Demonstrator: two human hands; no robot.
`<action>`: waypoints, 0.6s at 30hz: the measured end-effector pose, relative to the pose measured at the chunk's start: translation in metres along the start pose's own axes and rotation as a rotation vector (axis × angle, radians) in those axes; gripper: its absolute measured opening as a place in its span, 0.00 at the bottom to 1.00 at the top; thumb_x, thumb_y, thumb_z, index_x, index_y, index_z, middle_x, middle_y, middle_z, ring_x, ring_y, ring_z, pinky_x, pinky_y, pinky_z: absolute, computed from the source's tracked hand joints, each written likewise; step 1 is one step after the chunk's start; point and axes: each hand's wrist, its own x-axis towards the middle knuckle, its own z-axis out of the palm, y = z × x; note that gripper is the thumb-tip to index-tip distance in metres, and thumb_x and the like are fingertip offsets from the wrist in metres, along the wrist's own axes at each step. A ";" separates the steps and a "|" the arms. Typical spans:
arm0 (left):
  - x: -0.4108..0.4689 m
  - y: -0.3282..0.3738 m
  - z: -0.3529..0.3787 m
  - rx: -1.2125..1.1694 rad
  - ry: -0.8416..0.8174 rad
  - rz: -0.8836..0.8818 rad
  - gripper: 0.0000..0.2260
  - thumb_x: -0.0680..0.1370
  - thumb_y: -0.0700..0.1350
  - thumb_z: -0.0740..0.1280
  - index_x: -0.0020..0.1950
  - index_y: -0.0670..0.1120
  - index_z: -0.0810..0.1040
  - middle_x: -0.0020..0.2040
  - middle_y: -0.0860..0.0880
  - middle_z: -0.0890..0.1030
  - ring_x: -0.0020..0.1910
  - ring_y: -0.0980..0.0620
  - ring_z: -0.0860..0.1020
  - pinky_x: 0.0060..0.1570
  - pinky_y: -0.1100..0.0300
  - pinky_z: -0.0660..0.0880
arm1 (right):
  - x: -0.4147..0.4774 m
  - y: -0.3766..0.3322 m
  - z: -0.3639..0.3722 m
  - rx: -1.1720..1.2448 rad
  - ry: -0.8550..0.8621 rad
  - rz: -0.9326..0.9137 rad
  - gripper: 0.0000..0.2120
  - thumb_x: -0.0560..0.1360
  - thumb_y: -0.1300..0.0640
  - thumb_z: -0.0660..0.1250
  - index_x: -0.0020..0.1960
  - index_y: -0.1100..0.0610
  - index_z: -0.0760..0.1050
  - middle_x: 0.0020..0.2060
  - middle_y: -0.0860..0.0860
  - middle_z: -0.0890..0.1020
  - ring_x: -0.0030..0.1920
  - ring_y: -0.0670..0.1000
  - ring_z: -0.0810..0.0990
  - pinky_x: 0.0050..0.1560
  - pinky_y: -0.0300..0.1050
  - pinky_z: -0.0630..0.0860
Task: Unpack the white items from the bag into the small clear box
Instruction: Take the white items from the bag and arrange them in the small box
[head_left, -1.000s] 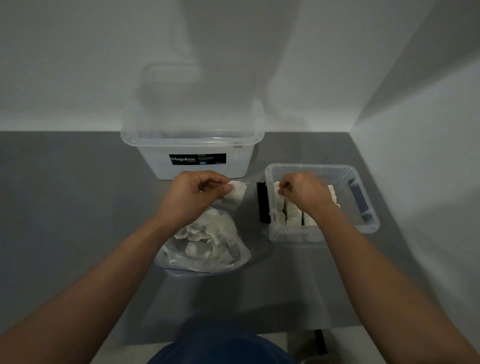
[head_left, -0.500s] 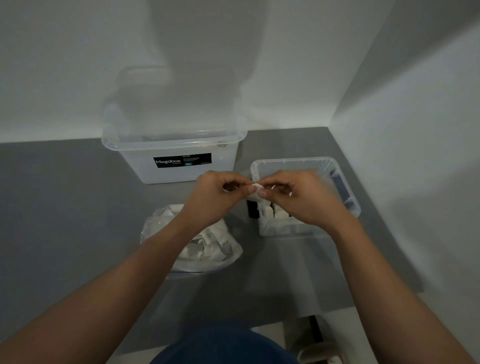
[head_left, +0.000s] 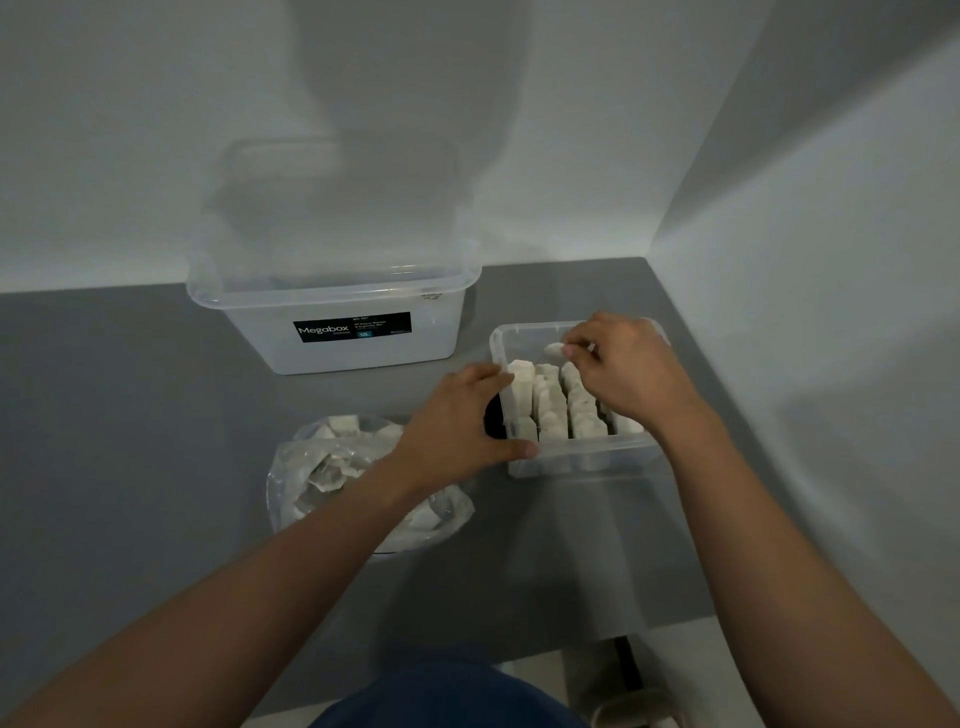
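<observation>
A white item (head_left: 553, 349) is pinched between the thumb and fingertips of the right hand (head_left: 631, 371), held just above the far part of the small clear box (head_left: 582, 460). Inside the box, more white items (head_left: 550, 410) stand packed in rows running from the near wall towards the far wall, filling the near part; the pinched piece hangs over the stretch beyond them. The left hand (head_left: 457, 426) grips the box at its near-left corner, thumb pressed on the front wall and fingers curled over the left rim. A dark object (head_left: 491, 415) sits against the box's left wall, mostly hidden by that hand, and what it is cannot be told. To the near left lies the bag (head_left: 332, 467), clear and crumpled, its mouth open upward with white pieces inside; the left forearm crosses over it. A strip of grey desk (head_left: 130, 415) separates the bag from the large clear box (head_left: 337, 358), which stands farther back with a black label (head_left: 352, 327) reading "Megabox". The small box's right side lies near the right wall (head_left: 805, 312), which meets the back wall in a corner just beyond it. Wide bare desk stretches to the left.
</observation>
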 end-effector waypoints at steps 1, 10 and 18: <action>-0.001 0.000 0.002 0.023 -0.008 -0.004 0.41 0.68 0.67 0.73 0.76 0.51 0.67 0.76 0.52 0.66 0.72 0.51 0.65 0.70 0.53 0.66 | 0.004 0.003 0.003 -0.004 -0.081 0.011 0.09 0.81 0.52 0.65 0.54 0.51 0.84 0.51 0.47 0.84 0.50 0.50 0.81 0.51 0.46 0.76; -0.001 0.004 0.000 0.124 -0.011 -0.029 0.40 0.70 0.69 0.69 0.77 0.54 0.64 0.78 0.55 0.63 0.73 0.50 0.64 0.68 0.51 0.66 | 0.032 0.007 0.062 -0.017 -0.392 0.030 0.08 0.79 0.54 0.69 0.54 0.48 0.86 0.50 0.48 0.86 0.47 0.50 0.82 0.54 0.48 0.79; 0.001 0.004 0.001 0.156 0.004 -0.031 0.40 0.70 0.70 0.68 0.77 0.54 0.64 0.77 0.55 0.64 0.72 0.50 0.66 0.66 0.52 0.68 | 0.038 0.004 0.076 -0.137 -0.327 0.070 0.06 0.79 0.52 0.71 0.55 0.48 0.84 0.48 0.50 0.85 0.45 0.53 0.82 0.50 0.46 0.80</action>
